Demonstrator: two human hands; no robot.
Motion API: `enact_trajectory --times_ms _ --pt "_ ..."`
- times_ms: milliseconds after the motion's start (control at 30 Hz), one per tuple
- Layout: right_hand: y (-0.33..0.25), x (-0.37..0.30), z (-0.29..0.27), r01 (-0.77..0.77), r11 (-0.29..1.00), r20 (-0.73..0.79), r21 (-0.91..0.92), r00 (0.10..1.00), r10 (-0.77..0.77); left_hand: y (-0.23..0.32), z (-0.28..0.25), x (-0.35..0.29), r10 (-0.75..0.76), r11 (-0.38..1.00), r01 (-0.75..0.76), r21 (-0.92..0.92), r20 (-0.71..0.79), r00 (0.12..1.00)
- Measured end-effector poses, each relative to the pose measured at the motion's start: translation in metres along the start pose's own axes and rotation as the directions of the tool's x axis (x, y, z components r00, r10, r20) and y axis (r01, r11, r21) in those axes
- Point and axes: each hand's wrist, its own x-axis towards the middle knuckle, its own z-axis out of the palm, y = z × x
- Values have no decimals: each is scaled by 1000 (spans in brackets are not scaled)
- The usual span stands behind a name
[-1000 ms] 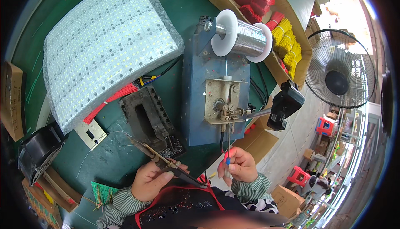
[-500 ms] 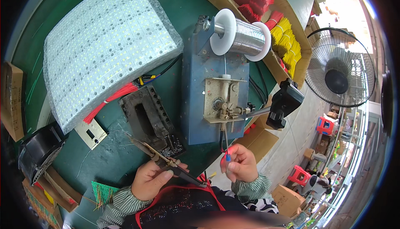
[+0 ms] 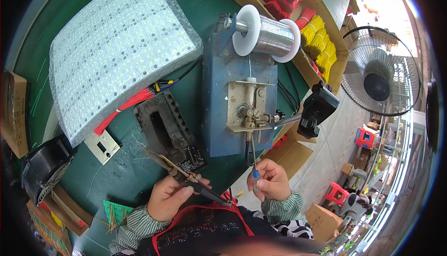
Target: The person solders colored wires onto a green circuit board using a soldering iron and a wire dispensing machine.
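My left hand (image 3: 168, 199) is closed round the black handle of a soldering iron (image 3: 208, 192), which points up and left. The iron's tip is near a dark metal iron stand (image 3: 170, 132). With thumb and fingers, my right hand (image 3: 274, 181) pinches a thin tube with a blue fitting (image 3: 256, 174) at its end. That tube hangs from the metal feed mechanism (image 3: 249, 111) of a blue solder feeder (image 3: 216, 93). Above the mechanism sits a spool of solder wire (image 3: 274, 36), its strand running down into the feeder.
A bubble-wrapped stack of LED boards (image 3: 123, 53) fills the upper left, with red wires (image 3: 123, 111) below it. A metal plate (image 3: 102, 147) and a green board piece (image 3: 115, 213) lie left. A carton (image 3: 342, 67) of red and yellow wire bundles, a black clamp (image 3: 319, 109) and a fan (image 3: 377, 88) stand right.
The view has shifted slightly. My right fingers have moved a little on the tube by the blue fitting. The left hand keeps its hold on the soldering iron.
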Motion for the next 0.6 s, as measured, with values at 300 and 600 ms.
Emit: enact_trajectory --times_ms 300,600 --pt "7 -10 -8 137 985 24 -103 990 -136 -2 3 -1 23 991 -19 133 -30 999" --pt "13 0 10 -168 885 -95 -434 985 141 -2 0 -6 -9 991 14 134 -33 999"
